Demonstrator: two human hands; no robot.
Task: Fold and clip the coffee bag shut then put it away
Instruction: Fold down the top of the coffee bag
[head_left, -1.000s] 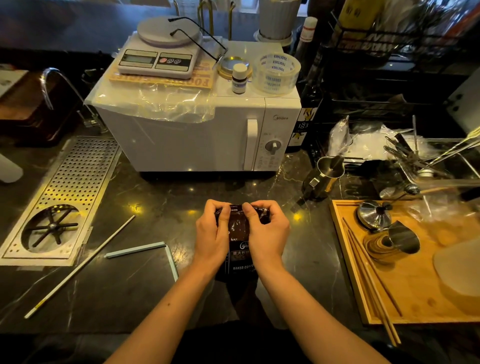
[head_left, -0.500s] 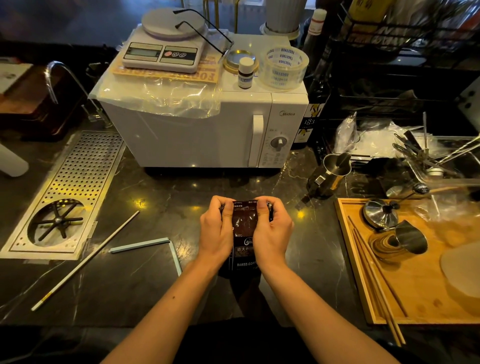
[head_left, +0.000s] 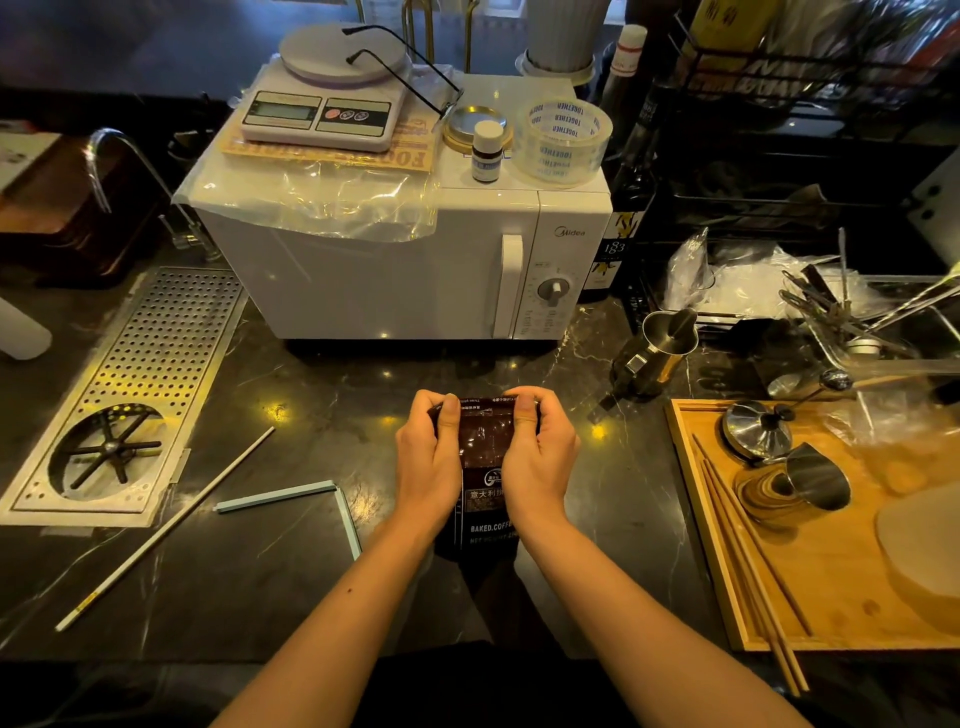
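A dark brown coffee bag (head_left: 485, 467) with white lettering stands on the black marble counter in front of me. My left hand (head_left: 428, 462) grips its left side and my right hand (head_left: 540, 462) grips its right side, both thumbs pressed on the folded top. A pale blue hinged sealing clip (head_left: 311, 501) lies open in an L shape on the counter, left of the bag. A long white rod (head_left: 166, 525) lies diagonally further left.
A white microwave (head_left: 415, 270) stands behind the bag, with a scale, tape roll and small bottle on top. A perforated metal drain tray (head_left: 171, 338) is at left. A steel pitcher (head_left: 654, 353) and a wooden tray (head_left: 691, 519) with tools sit at right.
Both hands have stayed on the bag's top; the thumbs have pressed the fold a little flatter. The camera view has shifted slightly.
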